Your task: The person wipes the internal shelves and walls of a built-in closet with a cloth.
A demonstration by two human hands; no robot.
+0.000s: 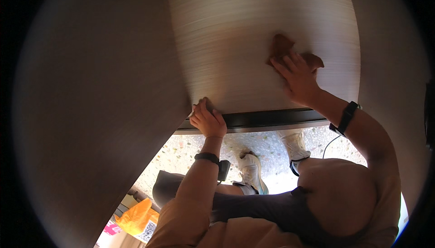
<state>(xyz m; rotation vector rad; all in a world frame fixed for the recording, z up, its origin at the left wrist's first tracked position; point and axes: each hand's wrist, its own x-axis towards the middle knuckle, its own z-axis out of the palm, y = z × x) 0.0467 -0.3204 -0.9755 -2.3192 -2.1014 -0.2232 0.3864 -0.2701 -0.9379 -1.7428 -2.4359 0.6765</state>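
Note:
My right hand (299, 78) presses a brown cloth (282, 45) against the wood-grain panel (235, 35). Parts of the cloth stick out past the fingertips and beside the palm. Further left and nearer to me, my left hand (208, 119) is at the panel's front corner, by the black edge strip (272, 119). Its fingers are bent and held close together. Something small and dark shows between the thumb and fingers, too shaded to identify.
Dark side walls stand at the left (99, 89) and right (389, 66) of the panel. Below the front edge are a speckled floor (181, 150) and my white shoes (253, 171). An orange package (136, 216) lies at lower left. A thin black cable (327, 146) hangs under my right wrist.

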